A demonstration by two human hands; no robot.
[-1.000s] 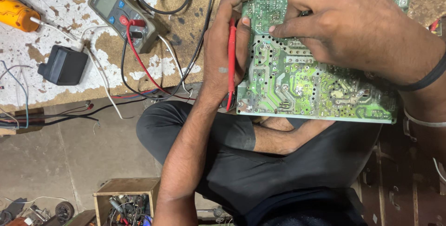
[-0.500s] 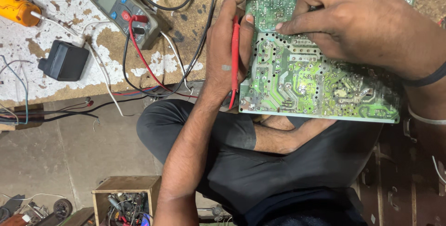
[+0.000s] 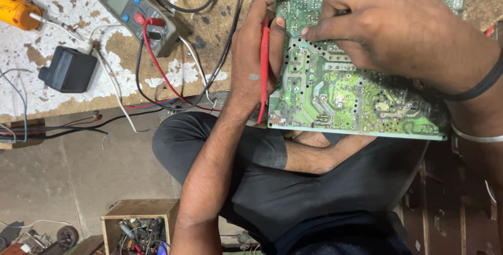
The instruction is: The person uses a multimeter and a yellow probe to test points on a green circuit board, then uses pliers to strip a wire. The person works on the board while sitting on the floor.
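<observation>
Since half a second ago the right hand (image 3: 398, 30) has shifted slightly over the green circuit board (image 3: 346, 92), its fingertips (image 3: 309, 32) now pressing near the board's upper left part; the rest has barely moved. Nearest the camera, low in the picture, an open wooden box (image 3: 139, 223) stands on the floor, filled with a tangle of wires and small parts. Above it are the person's crossed legs in dark trousers, and the board rests over the lap, solder side up, its far edge reaching the desk (image 3: 209, 3). The left hand (image 3: 257, 61) is closed around the board's left edge and pins a red probe (image 3: 263, 66) lengthwise against that edge. The right hand is curled, fingers bent down onto the board; whether it holds anything I cannot tell. Farther off on the worn desk lie a black adapter (image 3: 68, 69), a grey multimeter (image 3: 139, 11) with red and black leads plugged in, and at the far left an orange tool (image 3: 15, 9).
</observation>
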